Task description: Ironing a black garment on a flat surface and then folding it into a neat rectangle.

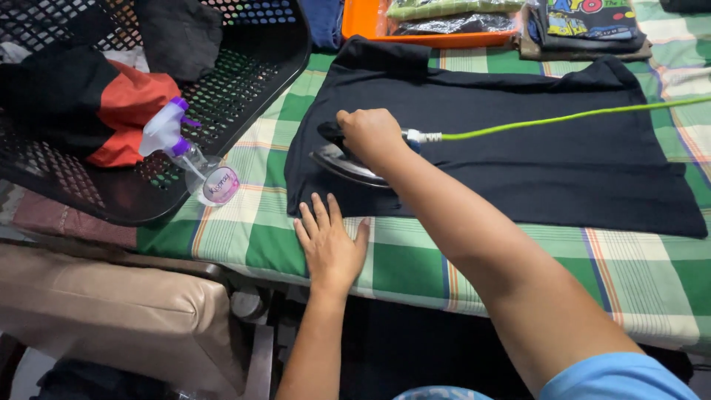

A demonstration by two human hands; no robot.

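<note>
- Iron (348,159): handle fully covered by the right hand (370,133); only the metal soleplate edge and dark nose show.
- Right hand fingers wrap out of sight around the handle; grip surface not visible.
- Green cord (563,117): runs off the right edge; its far end unseen.
- Black garment (518,148): part under the iron hidden; whether sleeves are folded under, cannot tell.
- Black basket (252,89): cut by top and left edges; contents partly buried under dark cloth.
- Orange tray (363,26) and folded clothes stack (585,30): cropped at top edge.
- Spray bottle (192,159): liquid level unclear.
- Checked surface (415,259): right end cropped.
</note>
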